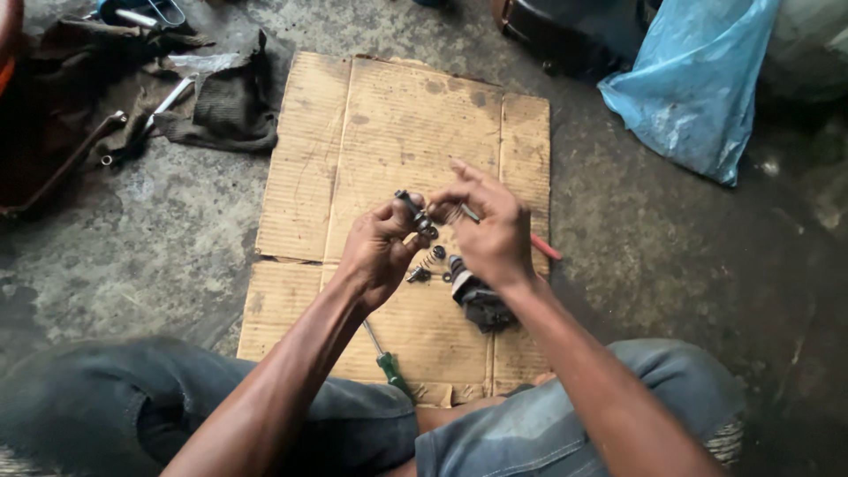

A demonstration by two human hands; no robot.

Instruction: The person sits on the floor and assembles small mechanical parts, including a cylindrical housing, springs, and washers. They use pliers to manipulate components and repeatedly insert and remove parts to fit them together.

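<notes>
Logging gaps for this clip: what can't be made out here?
Head view only:
- small metal part between left hand and right hand: fingers cover it, kind unclear.
- green-handled screwdriver: shaft hidden under left forearm.
- loose spring and bits on cardboard: too small.
- blue bag: cut by top edge.

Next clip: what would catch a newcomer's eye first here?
Both hands, left hand and right hand, meet mid-frame, pinching a small dark metal part above a flattened cardboard sheet. Loose springs and a green-handled screwdriver lie on the cardboard below; a blue plastic bag sits top right.

Head camera looks steeply down, close over the cardboard sheet (389, 132).
</notes>
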